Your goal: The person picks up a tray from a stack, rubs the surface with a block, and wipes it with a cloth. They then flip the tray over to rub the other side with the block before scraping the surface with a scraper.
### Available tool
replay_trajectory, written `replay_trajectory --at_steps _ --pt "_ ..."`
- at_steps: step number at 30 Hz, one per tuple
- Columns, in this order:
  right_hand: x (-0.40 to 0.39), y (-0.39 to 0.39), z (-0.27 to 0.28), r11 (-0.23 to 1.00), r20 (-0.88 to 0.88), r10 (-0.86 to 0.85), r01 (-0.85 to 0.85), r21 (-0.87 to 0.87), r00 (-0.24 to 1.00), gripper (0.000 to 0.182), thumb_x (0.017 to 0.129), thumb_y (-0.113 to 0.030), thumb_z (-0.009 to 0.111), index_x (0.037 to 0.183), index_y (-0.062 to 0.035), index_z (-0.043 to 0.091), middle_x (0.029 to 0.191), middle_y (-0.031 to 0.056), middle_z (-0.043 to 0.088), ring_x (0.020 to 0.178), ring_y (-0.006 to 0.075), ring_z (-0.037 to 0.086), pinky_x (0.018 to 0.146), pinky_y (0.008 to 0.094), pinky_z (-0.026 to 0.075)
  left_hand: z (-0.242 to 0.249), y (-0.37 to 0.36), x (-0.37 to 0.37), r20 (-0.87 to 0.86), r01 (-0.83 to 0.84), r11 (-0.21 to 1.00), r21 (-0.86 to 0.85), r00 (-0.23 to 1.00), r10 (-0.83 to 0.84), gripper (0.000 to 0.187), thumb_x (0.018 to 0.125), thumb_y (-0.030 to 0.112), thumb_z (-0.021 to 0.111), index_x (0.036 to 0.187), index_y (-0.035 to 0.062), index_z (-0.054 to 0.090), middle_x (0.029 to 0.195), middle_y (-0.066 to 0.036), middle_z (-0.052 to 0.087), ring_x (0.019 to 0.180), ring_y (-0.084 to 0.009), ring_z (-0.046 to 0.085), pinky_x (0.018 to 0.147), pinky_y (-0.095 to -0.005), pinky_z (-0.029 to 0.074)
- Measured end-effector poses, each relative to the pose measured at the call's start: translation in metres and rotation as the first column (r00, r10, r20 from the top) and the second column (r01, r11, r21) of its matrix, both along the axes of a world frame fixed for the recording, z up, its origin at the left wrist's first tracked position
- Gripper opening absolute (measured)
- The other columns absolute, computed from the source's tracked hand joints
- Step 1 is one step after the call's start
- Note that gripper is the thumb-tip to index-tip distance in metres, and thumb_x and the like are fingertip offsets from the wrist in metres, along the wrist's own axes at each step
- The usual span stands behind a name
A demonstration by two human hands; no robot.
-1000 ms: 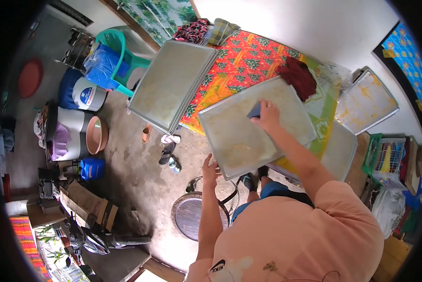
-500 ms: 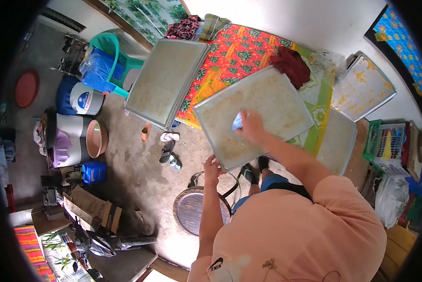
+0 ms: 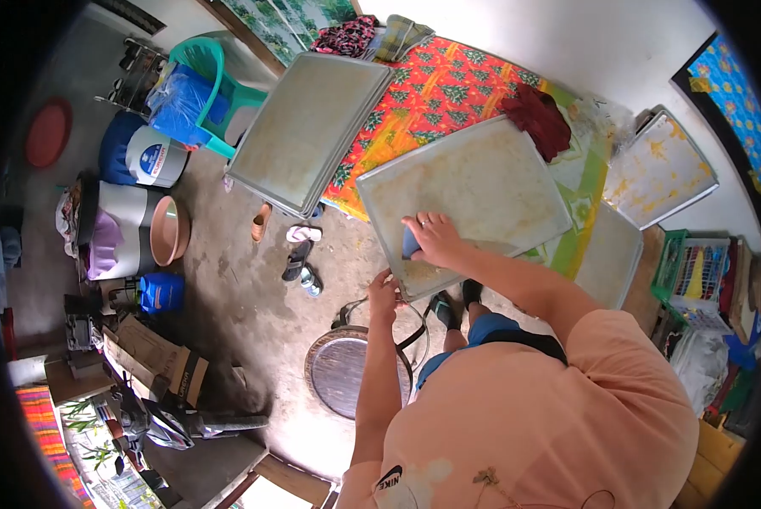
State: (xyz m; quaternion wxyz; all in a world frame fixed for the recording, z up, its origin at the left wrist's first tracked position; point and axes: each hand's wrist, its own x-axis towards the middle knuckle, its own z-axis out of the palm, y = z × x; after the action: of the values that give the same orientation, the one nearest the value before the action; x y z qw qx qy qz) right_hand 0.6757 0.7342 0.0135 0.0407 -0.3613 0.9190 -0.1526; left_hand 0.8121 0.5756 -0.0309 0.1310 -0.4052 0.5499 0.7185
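A large metal baking tray [image 3: 473, 199] with brownish stains lies tilted across the front of a cloth-covered table. My left hand [image 3: 385, 293] is closed on its near left corner. Toward that same corner, my right hand [image 3: 435, 241] presses a small flat blue piece [image 3: 411, 243] against the tray surface; its kind I cannot tell. Brown crumbs or residue [image 3: 421, 273] gather just below the right hand. A dark red cloth [image 3: 536, 121] overlaps the tray's far edge.
Stacked trays [image 3: 308, 136] sit at the table's left end, over the red patterned tablecloth [image 3: 431, 93]. Another tray with yellow residue [image 3: 662, 170] leans by the wall. A round stool [image 3: 346, 373] stands near my legs; slippers [image 3: 296, 261] and a green chair [image 3: 219, 106] are leftward.
My right hand has moved with the blue piece toward the tray's near left corner. My left hand stays at the corner, and the whole view has shifted slightly.
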Motion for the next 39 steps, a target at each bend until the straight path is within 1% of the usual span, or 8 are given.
replay_trajectory --at_steps 6,12,18,28,31,34,37,39 --pt "-0.095 -0.037 0.001 0.965 -0.049 -0.259 0.256 -0.06 0.965 0.083 0.06 -0.038 0.085 0.13 -0.0171 0.045 0.114 0.0058 0.054 0.108 0.0243 0.052 0.087 0.0404 0.04 0.006 0.002 -0.001 -0.012 -0.023 1.0 -0.007 1.0 0.023 0.039 0.093 0.007 0.051 0.132 0.0036 0.05 0.089 -0.012 0.067 0.058 -0.021 0.066 0.043 -0.0306 0.055" --pt "-0.102 -0.046 -0.011 0.994 -0.163 -0.084 0.095 0.062 0.983 0.084 0.061 -0.038 0.086 0.132 -0.0219 0.043 0.122 0.0054 0.051 0.115 0.0229 0.049 0.091 0.0395 0.038 0.002 0.005 0.005 -0.026 -0.028 0.999 -0.02 0.999 0.028 0.04 0.092 0.006 0.054 0.132 0.0025 0.052 0.087 -0.011 0.068 0.057 -0.0179 0.065 0.043 -0.0288 0.052" --pt "-0.128 -0.051 0.002 0.977 0.023 -0.177 0.173 0.121 0.984 0.09 0.059 -0.042 0.086 0.134 -0.0203 0.041 0.122 0.0059 0.052 0.117 0.0235 0.048 0.092 0.0397 0.036 0.002 0.008 -0.001 -0.072 -0.055 0.998 -0.021 0.996 0.053 0.04 0.092 0.005 0.055 0.131 0.0013 0.053 0.085 -0.011 0.068 0.056 -0.0162 0.065 0.042 -0.0278 0.05" --pt "-0.017 -0.006 0.004 0.953 0.032 0.292 -0.294 0.072 0.956 0.084 0.059 -0.039 0.086 0.131 -0.0154 0.048 0.114 0.0091 0.057 0.109 0.0254 0.054 0.087 0.0393 0.039 -0.006 0.004 -0.003 -0.039 -0.003 0.998 -0.065 0.999 0.0 0.042 0.093 0.008 0.055 0.134 0.0015 0.05 0.087 -0.011 0.068 0.057 -0.0186 0.065 0.043 -0.0296 0.053" --pt "-0.037 -0.005 -0.003 0.987 -0.177 0.137 -0.149 -0.053 0.974 0.084 0.056 -0.04 0.086 0.128 -0.0175 0.05 0.114 0.0085 0.056 0.105 0.0262 0.054 0.085 0.0412 0.039 -0.004 0.005 -0.004 -0.04 -0.035 0.999 -0.031 0.999 0.033 0.04 0.091 0.006 0.055 0.131 0.0024 0.054 0.082 -0.011 0.068 0.055 -0.0156 0.064 0.041 -0.0274 0.049" --pt "-0.047 -0.007 0.003 0.998 -0.035 0.069 -0.069 0.003 0.997 0.083 0.057 -0.038 0.085 0.129 -0.0179 0.049 0.109 0.0064 0.057 0.103 0.0245 0.054 0.083 0.0395 0.039 -0.005 0.004 -0.006 -0.028 -0.025 0.997 -0.069 0.999 0.023 0.04 0.092 0.006 0.055 0.131 0.0025 0.054 0.082 -0.011 0.068 0.055 -0.0161 0.064 0.041 -0.0278 0.05" --pt "-0.009 0.004 0.007 0.974 -0.053 0.228 -0.228 0.002 0.972 0.08 0.057 -0.037 0.086 0.127 -0.017 0.052 0.108 0.0067 0.058 0.101 0.0235 0.056 0.082 0.038 0.039 -0.011 0.003 -0.005 -0.035 -0.013 0.997 -0.074 0.999 0.01 0.039 0.092 0.006 0.055 0.13 0.0024 0.055 0.083 -0.011 0.068 0.056 -0.0164 0.065 0.042 -0.0279 0.05" --pt "-0.001 0.007 0.007 0.975 -0.074 0.22 -0.219 0.026 0.973 0.08 0.056 -0.036 0.086 0.126 -0.0175 0.052 0.107 0.0059 0.058 0.099 0.0226 0.055 0.081 0.0376 0.039 -0.01 0.003 -0.006 -0.028 -0.013 0.997 -0.073 1.0 0.011 0.039 0.092 0.006 0.054 0.13 0.0024 0.054 0.083 -0.011 0.068 0.056 -0.0167 0.065 0.042 -0.028 0.051"
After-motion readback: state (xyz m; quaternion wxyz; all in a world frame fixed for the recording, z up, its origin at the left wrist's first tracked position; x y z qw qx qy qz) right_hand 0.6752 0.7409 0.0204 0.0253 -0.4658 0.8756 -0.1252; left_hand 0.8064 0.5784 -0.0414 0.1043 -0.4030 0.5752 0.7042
